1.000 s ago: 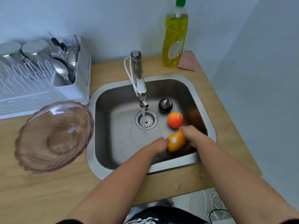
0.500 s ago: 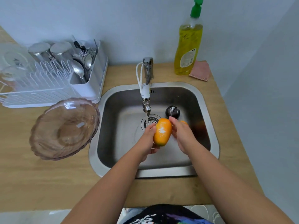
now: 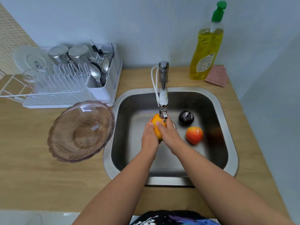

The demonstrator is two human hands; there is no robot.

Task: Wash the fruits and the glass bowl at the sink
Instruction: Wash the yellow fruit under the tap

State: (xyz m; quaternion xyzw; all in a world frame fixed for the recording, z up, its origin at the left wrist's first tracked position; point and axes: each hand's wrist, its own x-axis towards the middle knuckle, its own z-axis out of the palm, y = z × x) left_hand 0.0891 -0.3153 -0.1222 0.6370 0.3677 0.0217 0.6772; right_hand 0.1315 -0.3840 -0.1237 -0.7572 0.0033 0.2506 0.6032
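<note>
**Mango under the tap, clasped in both hands**

Mango (image 3: 157,127) held over the middle of the sink (image 3: 230,140), its top just below the tap (image 3: 163,101) nozzle. Pressed between left hand (image 3: 149,140) and right hand (image 3: 168,137), both curled closed around it, fingers wrapped over its sides, only the orange top and a sliver of the bottom tip showing.

Open basin floor toward the near wall and along the left wall. Right of the hands, on the basin floor: plum (image 3: 186,118) near the drain, apple (image 3: 194,135) just in front of it, the two close but apart. Right hand near the apple, not touching.

Bowl (image 3: 81,132) empty on the counter (image 3: 40,184), left of the sink, its rim overlapping the sink's left edge and just in front of the rack (image 3: 61,93). Bare counter before the bowl and along the front edge.

In the rack: two steel cups upside down, a plate, a glass, spoons and forks in the end compartment.

Behind the sink to the right: soap bottle (image 3: 206,51) with yellow liquid, upright, touching a pink cloth (image 3: 216,76) near the counter's right edge.
</note>
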